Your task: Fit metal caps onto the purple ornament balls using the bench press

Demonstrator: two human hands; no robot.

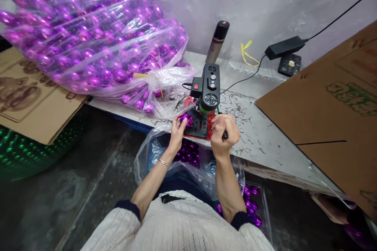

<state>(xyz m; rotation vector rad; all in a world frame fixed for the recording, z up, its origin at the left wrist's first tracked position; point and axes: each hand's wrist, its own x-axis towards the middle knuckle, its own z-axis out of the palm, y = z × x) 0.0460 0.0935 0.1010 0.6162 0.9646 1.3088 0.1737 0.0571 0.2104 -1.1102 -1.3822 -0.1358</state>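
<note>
My left hand (177,132) is closed around a shiny purple ball ornament (186,120), held at the left edge of the black base plate (196,125) of a small bench press machine (210,88). My right hand (225,133) grips the black-handled lever (225,135) on the machine's right side, fingers wrapped round it. The machine has a black head with round vents and a box with a red switch. Red material lies under its base. Below the table edge, an open clear plastic bag (141,160) holds several purple ornaments.
A huge clear bag of purple ornaments (97,39) fills the back left. Cardboard lies at left (38,98); a large carton (330,106) stands at right. Dark scraps (243,119) litter the table. A spray can (217,41), yellow tie (247,55) and power adapter (285,47) are behind.
</note>
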